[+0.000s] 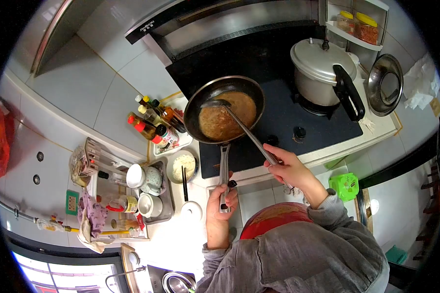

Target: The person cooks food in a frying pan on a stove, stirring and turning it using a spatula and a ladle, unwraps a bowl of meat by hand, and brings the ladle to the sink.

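My left hand is closed round the handle of a dark frying pan, near the counter's front edge. Brown liquid food covers much of the pan's bottom. In my right hand is the handle of a long metal spatula, and its dark head lies in the food at the pan's upper left. The pan is over the left part of the black stove; the burner beneath it is hidden.
A pressure cooker stands on the right burner, with a metal lid beside it. Left of the pan are sauce bottles, a bowl with chopsticks, and a tray with white containers.
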Action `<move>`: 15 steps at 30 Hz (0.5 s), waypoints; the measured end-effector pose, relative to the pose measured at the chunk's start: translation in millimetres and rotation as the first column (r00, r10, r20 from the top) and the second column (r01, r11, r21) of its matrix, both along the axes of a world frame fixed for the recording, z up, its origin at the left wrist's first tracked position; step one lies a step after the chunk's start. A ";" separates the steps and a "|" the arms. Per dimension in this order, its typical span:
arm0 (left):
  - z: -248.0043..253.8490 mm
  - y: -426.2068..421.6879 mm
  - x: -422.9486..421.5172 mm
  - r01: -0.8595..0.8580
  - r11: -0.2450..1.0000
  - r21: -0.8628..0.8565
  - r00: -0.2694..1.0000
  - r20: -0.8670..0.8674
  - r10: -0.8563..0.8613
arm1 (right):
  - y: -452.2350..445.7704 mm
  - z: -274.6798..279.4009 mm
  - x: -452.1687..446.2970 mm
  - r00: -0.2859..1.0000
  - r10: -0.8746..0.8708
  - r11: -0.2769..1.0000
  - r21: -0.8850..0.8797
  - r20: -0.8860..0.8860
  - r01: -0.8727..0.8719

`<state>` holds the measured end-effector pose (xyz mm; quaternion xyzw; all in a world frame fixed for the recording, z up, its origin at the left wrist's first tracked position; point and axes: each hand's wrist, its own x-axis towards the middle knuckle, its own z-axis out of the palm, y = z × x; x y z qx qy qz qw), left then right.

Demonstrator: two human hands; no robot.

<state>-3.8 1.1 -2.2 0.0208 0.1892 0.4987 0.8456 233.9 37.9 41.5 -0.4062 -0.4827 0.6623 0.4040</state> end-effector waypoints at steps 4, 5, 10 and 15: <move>2.0 -0.2 1.1 -0.021 1.000 -0.007 0.999 -0.027 0.021 | -9.6 5.6 -1.0 0.999 -0.002 1.000 -0.014 -0.037 0.002; 1.8 0.1 0.7 -0.020 1.000 -0.003 0.999 -0.028 0.020 | -12.1 9.4 -1.4 0.998 0.009 0.999 -0.047 -0.065 -0.012; 0.5 0.5 -0.2 -0.019 1.000 0.007 0.999 -0.028 0.019 | -21.1 13.0 -3.4 0.979 0.056 0.988 -0.130 -0.197 -0.082; -0.3 0.1 -2.1 0.020 1.000 0.019 1.000 -0.020 -0.019 | -17.4 8.3 -8.9 0.969 0.046 0.977 -0.191 -0.244 -0.094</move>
